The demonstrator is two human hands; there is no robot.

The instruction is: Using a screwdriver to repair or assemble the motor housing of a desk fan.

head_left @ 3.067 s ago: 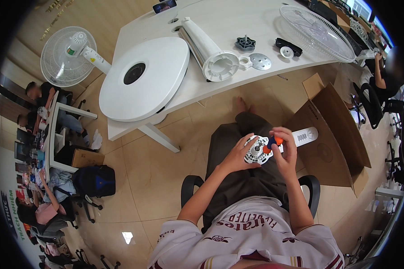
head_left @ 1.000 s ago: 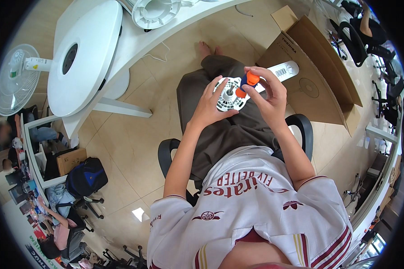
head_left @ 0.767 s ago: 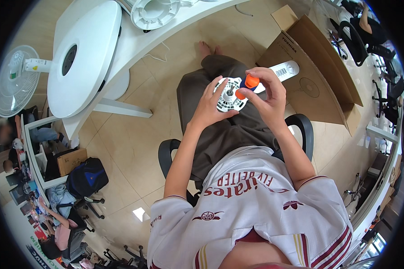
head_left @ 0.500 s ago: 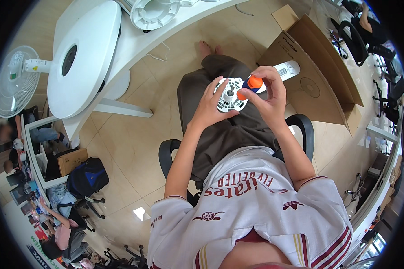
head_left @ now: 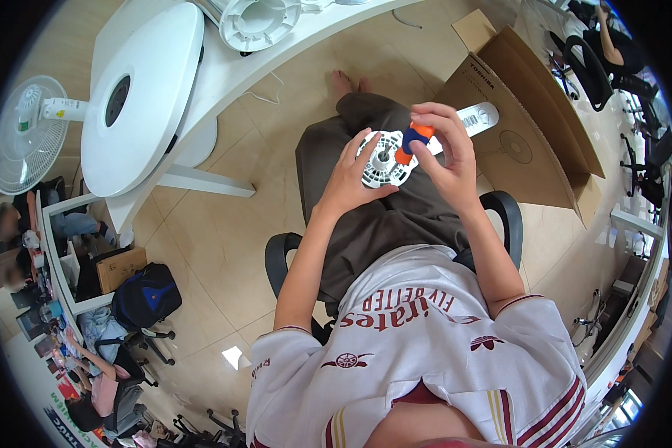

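Above my lap, my left hand (head_left: 348, 173) wraps round the side of a white slotted fan motor housing (head_left: 387, 139), its fingers along the rim and thumb below. A metal shaft stands in the housing's middle. My right hand (head_left: 455, 155) grips an orange and blue screwdriver (head_left: 415, 142) by its handle, between thumb and fingers. The screwdriver's lower end points at the housing's right side; its tip is hidden. From behind my right hand a white fan neck with a button panel (head_left: 479, 118) reaches to the right, partly covered.
A large open cardboard box (head_left: 526, 142) stands to the right. At upper left a white table (head_left: 231, 97) holds a white fan base (head_left: 138, 97) and a round white plastic part (head_left: 257, 26). A caged fan head (head_left: 28, 134) sits at far left. Chair armrests (head_left: 280, 261) flank me; other people are at left.
My right hand has shifted slightly, its fingers turned on the screwdriver handle, so more of the blue part shows. The housing and my left hand stay nearly in place.
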